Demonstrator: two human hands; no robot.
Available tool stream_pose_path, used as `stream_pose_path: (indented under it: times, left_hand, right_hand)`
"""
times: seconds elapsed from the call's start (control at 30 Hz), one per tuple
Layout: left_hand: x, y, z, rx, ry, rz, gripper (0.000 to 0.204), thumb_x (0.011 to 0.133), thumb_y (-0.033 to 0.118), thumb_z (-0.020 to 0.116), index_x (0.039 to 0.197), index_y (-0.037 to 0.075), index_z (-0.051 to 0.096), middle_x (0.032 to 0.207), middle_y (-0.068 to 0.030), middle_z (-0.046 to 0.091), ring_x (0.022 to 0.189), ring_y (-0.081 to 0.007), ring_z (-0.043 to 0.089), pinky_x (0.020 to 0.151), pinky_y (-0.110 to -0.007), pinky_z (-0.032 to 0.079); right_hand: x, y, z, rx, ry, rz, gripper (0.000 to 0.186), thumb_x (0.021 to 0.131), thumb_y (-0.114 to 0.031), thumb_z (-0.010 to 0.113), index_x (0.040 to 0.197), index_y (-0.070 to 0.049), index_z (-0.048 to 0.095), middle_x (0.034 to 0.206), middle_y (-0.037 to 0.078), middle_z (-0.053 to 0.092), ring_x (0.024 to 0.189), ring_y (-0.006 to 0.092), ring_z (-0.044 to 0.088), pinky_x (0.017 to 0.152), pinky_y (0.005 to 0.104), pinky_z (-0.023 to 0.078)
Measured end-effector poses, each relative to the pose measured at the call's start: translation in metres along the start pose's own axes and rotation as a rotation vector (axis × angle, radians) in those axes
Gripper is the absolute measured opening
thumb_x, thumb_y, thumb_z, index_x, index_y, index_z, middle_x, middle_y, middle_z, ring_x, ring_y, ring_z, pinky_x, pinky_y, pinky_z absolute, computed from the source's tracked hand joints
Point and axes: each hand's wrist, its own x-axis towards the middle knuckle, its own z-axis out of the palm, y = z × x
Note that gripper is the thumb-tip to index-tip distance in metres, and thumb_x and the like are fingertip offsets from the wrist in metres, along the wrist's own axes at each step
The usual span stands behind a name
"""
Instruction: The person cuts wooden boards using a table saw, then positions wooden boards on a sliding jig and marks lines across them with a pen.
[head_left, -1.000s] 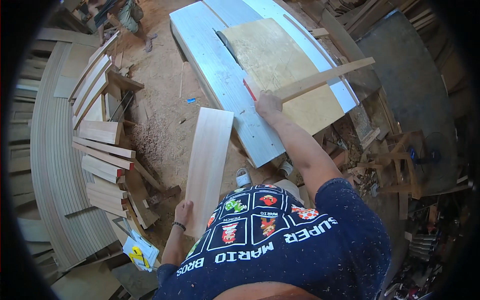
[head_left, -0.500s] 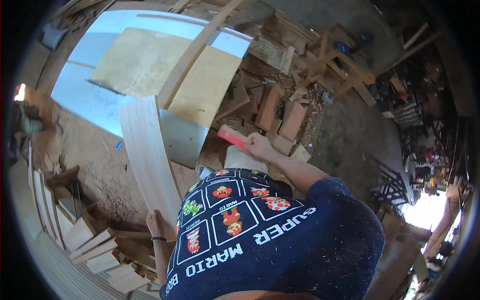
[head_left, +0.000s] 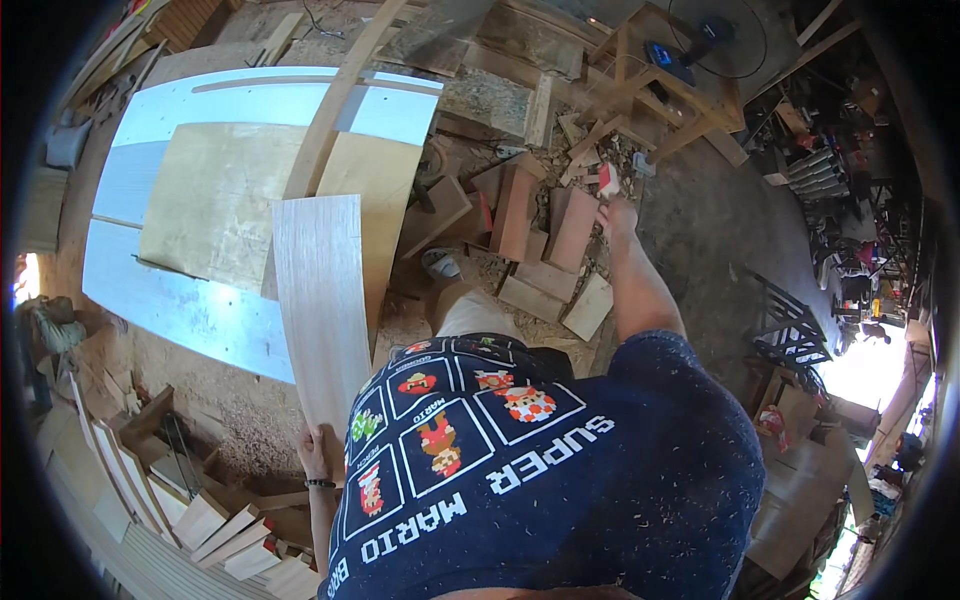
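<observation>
Head view: floor (head_left: 725, 265) lies open rightward; left grip (head_left: 317, 453) clamps one board (head_left: 322, 300) by its edge; I can't tell whether right grip (head_left: 620, 214) holds one block (head_left: 609, 180).

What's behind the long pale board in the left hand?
Around the pale board, a tan sheet and bluish-white tabletop show, and a wooden strip disappears at its top edge. Whatever lies directly behind it is covered.

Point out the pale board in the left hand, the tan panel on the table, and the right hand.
Pale board (head_left: 323, 310): head view, middle of its broad face.
Tan panel (head_left: 218, 200): head view, its bare left portion.
Right hand (head_left: 620, 214): head view, middle of the hand.
</observation>
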Motion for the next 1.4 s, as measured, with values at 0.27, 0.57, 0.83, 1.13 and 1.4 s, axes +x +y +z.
stream_pose_path:
  times: [0.27,0.57,0.83,1.13,1.4]
  left_hand:
    - [0.033,0.112,0.067,0.111,0.099,-0.001,0.030,0.098,0.033,0.059,0.098,0.003,0.066,0.083,0.0002,0.060,0.077,-0.0093,0.052,0.068,-0.027,0.044]
    - [0.122,0.303,0.150,0.808,0.240,-0.139,0.065,0.085,0.048,0.069,0.130,0.003,0.056,0.104,-0.0203,0.067,0.100,-0.0336,0.064,0.089,-0.042,0.049]
    - [0.177,0.325,0.186,1.206,0.772,0.230,0.076,0.088,0.044,0.065,0.145,0.002,0.037,0.145,-0.0226,0.039,0.136,-0.0373,0.037,0.111,-0.055,0.031]
    - [0.255,0.312,0.175,1.093,0.554,0.039,0.088,0.088,0.046,0.066,0.152,0.003,0.023,0.156,-0.0271,0.021,0.146,-0.0415,0.020,0.117,-0.056,0.020]
    - [0.266,0.261,0.153,1.006,0.599,0.099,0.090,0.087,0.047,0.066,0.153,0.004,0.022,0.161,-0.0217,0.016,0.149,-0.0379,0.016,0.119,-0.056,0.016]
  right_hand:
    - [-0.145,-0.303,0.202,0.368,-1.000,0.284,0.046,0.096,-0.035,0.061,0.130,-0.006,0.055,0.106,0.006,0.065,0.090,0.0154,0.064,0.072,0.0314,0.053]
    - [-0.169,-0.409,0.318,0.662,-0.972,0.500,0.050,0.094,-0.020,0.066,0.135,0.004,0.051,0.129,0.011,0.059,0.114,0.0240,0.058,0.094,0.0348,0.051]
    - [-0.132,-0.478,0.492,0.611,-1.155,0.621,0.053,0.093,-0.038,0.063,0.136,-0.011,0.046,0.125,0.011,0.058,0.109,0.0324,0.060,0.080,0.0534,0.057]
    - [-0.143,-0.471,0.599,0.409,-1.293,0.611,0.061,0.097,-0.042,0.056,0.142,-0.006,0.036,0.123,0.018,0.059,0.105,0.0366,0.062,0.082,0.0531,0.056]
    - [-0.183,-0.555,0.537,-0.933,-1.679,-0.668,0.071,0.084,-0.052,0.069,0.129,0.001,0.052,0.120,0.026,0.062,0.098,0.0284,0.068,0.078,0.0469,0.056]
